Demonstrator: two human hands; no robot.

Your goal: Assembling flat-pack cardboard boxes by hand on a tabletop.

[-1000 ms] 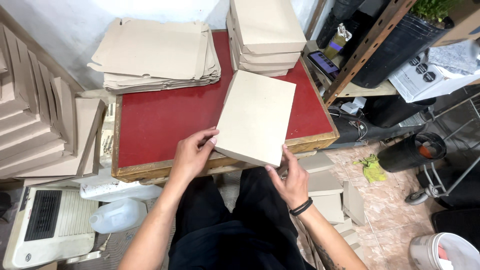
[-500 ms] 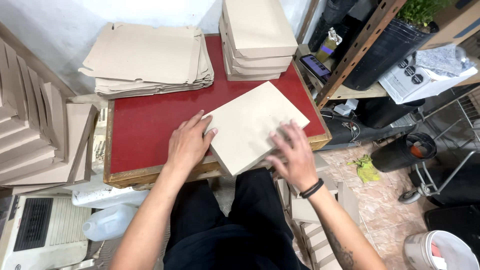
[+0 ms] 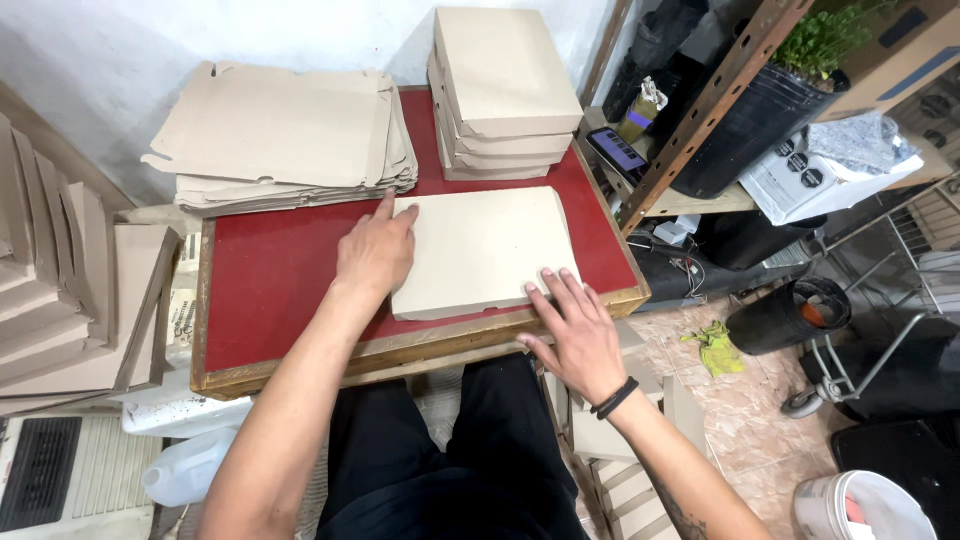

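Both hands atop flat box

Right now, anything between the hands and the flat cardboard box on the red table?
No. Left hand rests flat on the closed cardboard box at its left edge; right hand presses its near right corner. Nothing lies between them.
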